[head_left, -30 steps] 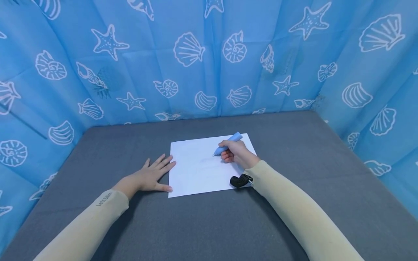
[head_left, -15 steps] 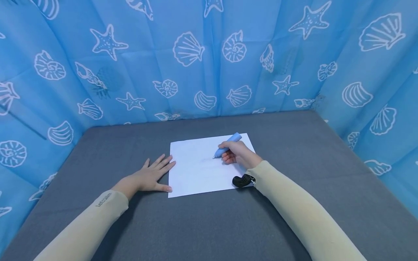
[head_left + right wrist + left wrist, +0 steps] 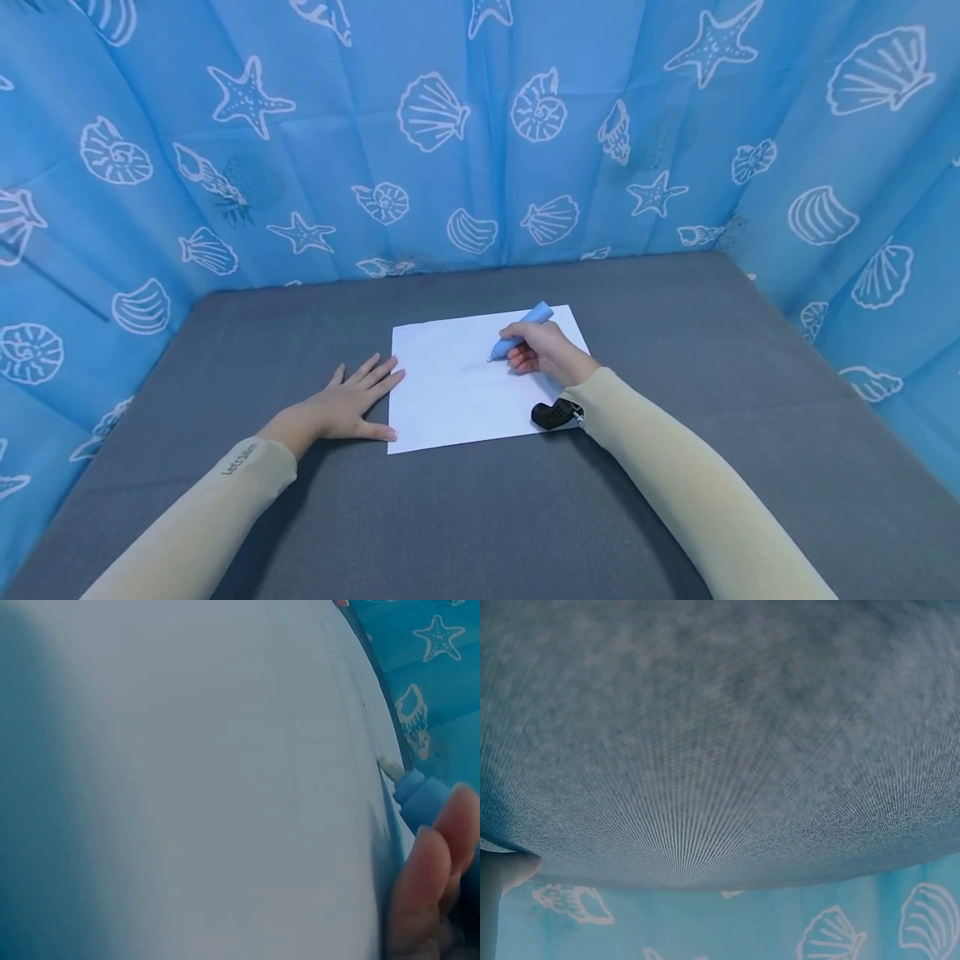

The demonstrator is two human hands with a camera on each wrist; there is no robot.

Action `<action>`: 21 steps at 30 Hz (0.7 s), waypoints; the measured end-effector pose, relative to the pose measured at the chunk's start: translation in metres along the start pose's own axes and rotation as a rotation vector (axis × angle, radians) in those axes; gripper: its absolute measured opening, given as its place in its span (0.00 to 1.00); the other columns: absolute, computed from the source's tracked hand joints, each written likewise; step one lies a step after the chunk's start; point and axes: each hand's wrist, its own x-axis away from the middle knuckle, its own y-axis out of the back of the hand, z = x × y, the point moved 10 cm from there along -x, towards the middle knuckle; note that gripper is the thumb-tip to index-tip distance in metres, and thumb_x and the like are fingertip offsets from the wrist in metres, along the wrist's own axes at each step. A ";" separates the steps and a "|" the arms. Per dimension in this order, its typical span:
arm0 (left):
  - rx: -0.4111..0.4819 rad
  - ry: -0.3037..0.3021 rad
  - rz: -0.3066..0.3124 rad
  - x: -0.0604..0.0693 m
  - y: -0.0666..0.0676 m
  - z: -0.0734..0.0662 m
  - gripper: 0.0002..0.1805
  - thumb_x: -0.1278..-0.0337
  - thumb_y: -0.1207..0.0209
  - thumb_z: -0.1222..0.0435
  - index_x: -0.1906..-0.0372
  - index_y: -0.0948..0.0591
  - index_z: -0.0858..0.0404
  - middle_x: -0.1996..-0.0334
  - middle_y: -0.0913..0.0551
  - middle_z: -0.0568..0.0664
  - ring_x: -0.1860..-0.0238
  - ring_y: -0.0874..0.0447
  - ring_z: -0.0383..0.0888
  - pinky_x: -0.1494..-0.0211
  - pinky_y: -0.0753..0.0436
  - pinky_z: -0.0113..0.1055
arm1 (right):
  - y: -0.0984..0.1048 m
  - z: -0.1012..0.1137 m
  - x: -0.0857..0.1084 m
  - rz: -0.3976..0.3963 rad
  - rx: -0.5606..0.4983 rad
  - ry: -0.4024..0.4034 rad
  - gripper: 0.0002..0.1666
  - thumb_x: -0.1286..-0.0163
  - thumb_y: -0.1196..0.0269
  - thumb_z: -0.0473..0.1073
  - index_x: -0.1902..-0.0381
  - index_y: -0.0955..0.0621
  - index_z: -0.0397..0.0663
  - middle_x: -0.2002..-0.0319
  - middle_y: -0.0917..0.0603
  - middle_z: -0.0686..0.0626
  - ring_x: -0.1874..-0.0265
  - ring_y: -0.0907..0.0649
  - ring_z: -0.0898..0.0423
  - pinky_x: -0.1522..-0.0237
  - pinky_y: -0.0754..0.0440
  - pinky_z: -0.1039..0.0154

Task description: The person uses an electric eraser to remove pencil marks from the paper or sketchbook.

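A white sheet of paper (image 3: 442,408) lies on the grey table, with a faint grey smudge near its middle. My right hand (image 3: 551,350) grips a thick, light-blue, pen-shaped electric eraser (image 3: 538,313), slanted with its tip down at the paper. In the right wrist view, the eraser's narrow whitish tip (image 3: 390,768) meets the sheet, small dark specks lie nearby, and fingers (image 3: 424,877) wrap the body. Flat on the table, my left hand (image 3: 348,406) spreads its fingers, and their tips rest on the paper's left edge. Only a bit of that hand (image 3: 514,870) shows in the left wrist view.
Grey cloth (image 3: 450,517) covers the table around the paper. A blue curtain (image 3: 322,125) with white shells and starfish closes off the back and sides. Under the right sleeve (image 3: 667,458) a black wrist-worn device (image 3: 551,415) hangs over the sheet's lower right corner.
My right hand and the eraser shift slightly toward me, then slightly back away, in short strokes at the same spot. The left hand and the paper stay put.
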 end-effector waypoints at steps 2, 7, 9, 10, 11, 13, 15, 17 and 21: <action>-0.001 -0.001 -0.001 0.000 0.000 0.000 0.55 0.45 0.43 0.35 0.22 0.50 0.60 0.22 0.58 0.57 0.24 0.67 0.61 0.34 0.64 0.72 | 0.001 -0.001 0.000 0.006 0.028 -0.014 0.11 0.34 0.37 0.41 0.67 0.22 0.37 0.84 0.24 0.49 0.88 0.25 0.60 0.82 0.22 0.69; 0.005 0.004 0.001 -0.001 0.002 -0.001 0.55 0.45 0.42 0.35 0.23 0.50 0.60 0.22 0.58 0.58 0.24 0.67 0.61 0.35 0.63 0.72 | 0.004 0.001 0.001 -0.019 0.000 0.000 0.11 0.33 0.37 0.42 0.67 0.22 0.37 0.84 0.23 0.49 0.88 0.25 0.60 0.81 0.21 0.69; 0.009 0.002 -0.001 0.000 0.003 -0.002 0.54 0.45 0.42 0.36 0.23 0.50 0.61 0.23 0.58 0.58 0.24 0.67 0.61 0.35 0.63 0.72 | 0.004 0.003 0.001 -0.017 -0.002 0.014 0.11 0.34 0.37 0.42 0.67 0.22 0.37 0.84 0.23 0.49 0.88 0.25 0.60 0.81 0.21 0.69; 0.014 0.001 -0.002 0.000 0.003 -0.002 0.54 0.45 0.42 0.36 0.23 0.50 0.61 0.23 0.58 0.58 0.24 0.67 0.61 0.35 0.63 0.72 | 0.003 0.002 0.001 -0.013 0.013 0.010 0.11 0.34 0.37 0.42 0.67 0.22 0.36 0.84 0.23 0.49 0.88 0.25 0.60 0.81 0.22 0.69; 0.012 0.001 -0.001 0.000 0.003 -0.002 0.55 0.45 0.42 0.36 0.23 0.50 0.61 0.23 0.58 0.58 0.24 0.67 0.61 0.35 0.63 0.72 | 0.003 0.001 0.001 -0.007 0.029 0.001 0.11 0.34 0.37 0.41 0.67 0.22 0.36 0.84 0.24 0.49 0.88 0.25 0.60 0.82 0.22 0.69; 0.014 0.002 0.002 0.001 0.002 -0.002 0.55 0.45 0.42 0.36 0.23 0.50 0.61 0.23 0.58 0.58 0.24 0.67 0.61 0.35 0.64 0.72 | 0.002 -0.001 0.001 0.007 0.048 -0.015 0.11 0.34 0.37 0.41 0.68 0.22 0.36 0.85 0.24 0.49 0.89 0.25 0.60 0.82 0.22 0.68; 0.008 0.006 0.005 0.002 0.001 -0.001 0.55 0.45 0.42 0.36 0.22 0.50 0.60 0.22 0.58 0.58 0.24 0.67 0.61 0.35 0.64 0.72 | 0.001 -0.002 0.001 0.012 0.041 -0.018 0.11 0.34 0.37 0.41 0.68 0.22 0.36 0.85 0.24 0.49 0.89 0.25 0.60 0.82 0.21 0.68; 0.008 0.004 0.000 0.002 0.001 0.000 0.55 0.45 0.42 0.36 0.23 0.50 0.61 0.23 0.58 0.58 0.24 0.67 0.61 0.35 0.64 0.72 | 0.000 -0.001 0.001 0.014 0.017 -0.005 0.11 0.34 0.37 0.41 0.68 0.22 0.36 0.84 0.24 0.49 0.88 0.25 0.60 0.81 0.21 0.68; 0.003 -0.001 0.000 0.001 0.001 -0.001 0.55 0.45 0.43 0.35 0.22 0.51 0.60 0.22 0.58 0.57 0.24 0.68 0.61 0.34 0.64 0.72 | -0.001 0.000 0.000 0.017 0.045 0.003 0.10 0.35 0.37 0.41 0.69 0.21 0.37 0.85 0.24 0.49 0.88 0.25 0.60 0.82 0.22 0.68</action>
